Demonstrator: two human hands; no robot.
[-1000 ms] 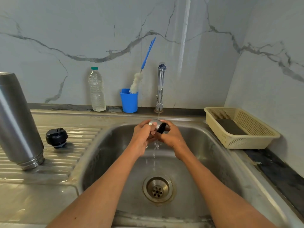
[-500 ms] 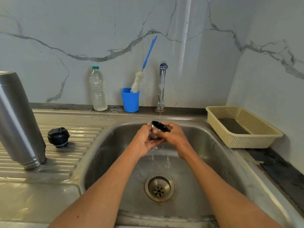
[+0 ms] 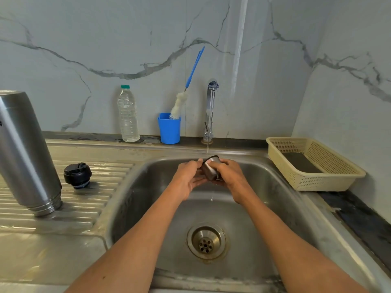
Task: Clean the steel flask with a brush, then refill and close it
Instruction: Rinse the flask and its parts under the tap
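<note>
Both hands, left hand and right hand, grip the steel cup under the tap; no legible writing.

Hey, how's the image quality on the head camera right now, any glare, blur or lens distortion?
Head view: sharp and evenly lit; wide-angle bending leans the steel flask inward at the left edge; bright streak glare runs down the flask and the tap; the cup between both hands is slightly soft.

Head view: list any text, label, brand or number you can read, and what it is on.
No text can be read.
Flask: a dark mark at the frame's left edge, cut off, unreadable.
Bottle: clear, no label shows.
Stopper, blue holder, basket, cup in both hands: no print visible.
</note>
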